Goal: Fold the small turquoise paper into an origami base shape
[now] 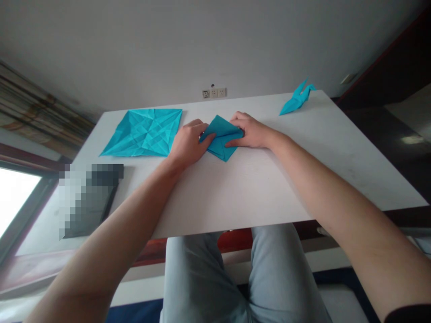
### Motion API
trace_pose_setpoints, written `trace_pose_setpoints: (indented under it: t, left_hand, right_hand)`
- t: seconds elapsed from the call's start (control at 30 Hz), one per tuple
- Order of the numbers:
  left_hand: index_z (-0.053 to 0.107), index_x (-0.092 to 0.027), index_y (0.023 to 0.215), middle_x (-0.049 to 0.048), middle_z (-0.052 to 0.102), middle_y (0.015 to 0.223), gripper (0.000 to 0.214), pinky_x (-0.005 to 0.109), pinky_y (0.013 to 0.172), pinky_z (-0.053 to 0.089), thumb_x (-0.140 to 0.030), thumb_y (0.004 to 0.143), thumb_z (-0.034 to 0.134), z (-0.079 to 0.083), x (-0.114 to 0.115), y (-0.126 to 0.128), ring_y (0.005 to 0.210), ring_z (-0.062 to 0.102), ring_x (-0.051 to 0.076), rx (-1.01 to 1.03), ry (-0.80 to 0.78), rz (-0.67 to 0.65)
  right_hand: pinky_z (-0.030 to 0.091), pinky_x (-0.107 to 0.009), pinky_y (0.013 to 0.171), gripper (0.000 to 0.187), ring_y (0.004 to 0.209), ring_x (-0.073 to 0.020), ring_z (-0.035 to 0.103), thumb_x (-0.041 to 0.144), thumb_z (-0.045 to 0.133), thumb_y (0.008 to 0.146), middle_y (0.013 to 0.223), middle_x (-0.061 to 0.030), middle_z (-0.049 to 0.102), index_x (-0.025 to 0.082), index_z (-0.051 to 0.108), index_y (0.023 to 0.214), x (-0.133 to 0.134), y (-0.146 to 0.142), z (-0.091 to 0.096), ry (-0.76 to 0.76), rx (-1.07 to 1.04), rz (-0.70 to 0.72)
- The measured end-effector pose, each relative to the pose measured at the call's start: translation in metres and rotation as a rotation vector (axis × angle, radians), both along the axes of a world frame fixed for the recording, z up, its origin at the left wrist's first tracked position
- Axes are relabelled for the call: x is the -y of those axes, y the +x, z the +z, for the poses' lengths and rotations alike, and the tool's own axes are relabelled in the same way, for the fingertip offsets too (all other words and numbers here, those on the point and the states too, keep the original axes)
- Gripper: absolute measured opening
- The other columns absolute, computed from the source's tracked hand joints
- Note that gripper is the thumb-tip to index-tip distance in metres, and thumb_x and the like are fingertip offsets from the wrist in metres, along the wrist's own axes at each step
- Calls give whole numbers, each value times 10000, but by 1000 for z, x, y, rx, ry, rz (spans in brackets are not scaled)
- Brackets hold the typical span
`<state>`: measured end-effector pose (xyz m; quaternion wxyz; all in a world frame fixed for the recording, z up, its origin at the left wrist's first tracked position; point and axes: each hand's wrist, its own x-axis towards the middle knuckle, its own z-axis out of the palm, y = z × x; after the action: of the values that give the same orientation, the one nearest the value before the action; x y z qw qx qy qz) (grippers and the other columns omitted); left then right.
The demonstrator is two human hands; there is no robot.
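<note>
A folded piece of blue origami paper (225,142), roughly diamond-shaped with layered flaps, is held between both hands just above or on the white table. My left hand (191,141) grips its left corner, thumb on top and fingers curled behind. On the opposite corner, my right hand (251,131) pinches the paper, with the thumb at the front and the fingers at the back. Whether the lower tip touches the table I cannot tell. Left of my left hand lies an unfolded blue sheet (144,132) covered in creases.
A folded blue paper crane (298,98) stands at the table's back right. On the left lies a dark flat object (92,202), partly pixelated. The white table (235,193) ends at a wall with several power sockets (214,93). My legs are below its front edge.
</note>
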<state>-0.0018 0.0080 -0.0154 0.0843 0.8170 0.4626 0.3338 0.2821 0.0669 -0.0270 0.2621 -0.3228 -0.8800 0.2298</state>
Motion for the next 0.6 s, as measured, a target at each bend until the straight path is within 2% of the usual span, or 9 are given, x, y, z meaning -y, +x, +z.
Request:
trace_pose_setpoints:
  t: [0.07, 0.13, 0.23, 0.33, 0.43, 0.53, 0.6]
  left_hand:
    - [735, -242, 859, 83, 747, 949, 232, 396, 816, 584, -408, 1022, 738, 1, 0, -1, 866, 676, 259, 2, 5, 12]
    - [817, -240, 983, 90, 791, 1029, 149, 390, 846, 601, -378, 988, 761, 2, 1, -2, 899, 701, 260, -11, -20, 19]
    - [886, -230, 1181, 101, 828, 1146, 270, 392, 929, 619, -324, 965, 754, 5, 4, -1, 979, 748, 272, -83, -88, 40]
    - [903, -214, 1157, 117, 832, 1163, 269, 409, 975, 611, -338, 1026, 704, 7, 9, 2, 1038, 766, 296, -163, -104, 40]
    - [904, -229, 1091, 109, 835, 1162, 281, 405, 954, 602, -391, 1080, 675, 9, 13, 7, 1028, 772, 293, -169, -84, 17]
    - [905, -227, 1061, 110, 844, 1151, 330, 402, 951, 602, -451, 1105, 667, 10, 14, 9, 1033, 778, 295, -150, -58, 7]
    - [909, -221, 1136, 113, 854, 1163, 310, 407, 980, 608, -434, 1083, 690, 11, 14, 8, 1061, 785, 303, -148, -57, 14]
  right_hand:
    - [538, -525, 1141, 394, 1186, -333, 616, 576, 974, 915, 1208, -100, 638, 248, 831, 1080, -2, 0, -1, 46, -1, -2]
    - [551, -481, 1068, 308, 1104, -301, 629, 519, 883, 1001, 1197, -99, 655, 237, 837, 1116, -3, 0, -2, 64, -5, 15]
    - [529, -402, 912, 218, 973, -258, 642, 393, 774, 1050, 1162, -93, 689, 213, 839, 1155, -1, -1, -2, 103, -6, 38]
    - [477, -392, 874, 168, 1001, -286, 660, 315, 748, 1020, 1129, -104, 731, 206, 836, 1112, 7, -7, 4, 215, 38, -2]
    - [438, -409, 881, 142, 1047, -325, 666, 297, 746, 999, 1120, -110, 772, 229, 829, 1091, 14, -16, 10, 294, 114, -53]
    - [417, -418, 905, 115, 1048, -334, 667, 316, 758, 991, 1085, -105, 787, 235, 810, 1056, 16, -20, 12, 316, 145, -56]
    - [409, -412, 896, 122, 1014, -321, 659, 342, 748, 1008, 1058, -104, 782, 227, 787, 1020, 14, -20, 12, 301, 131, -42]
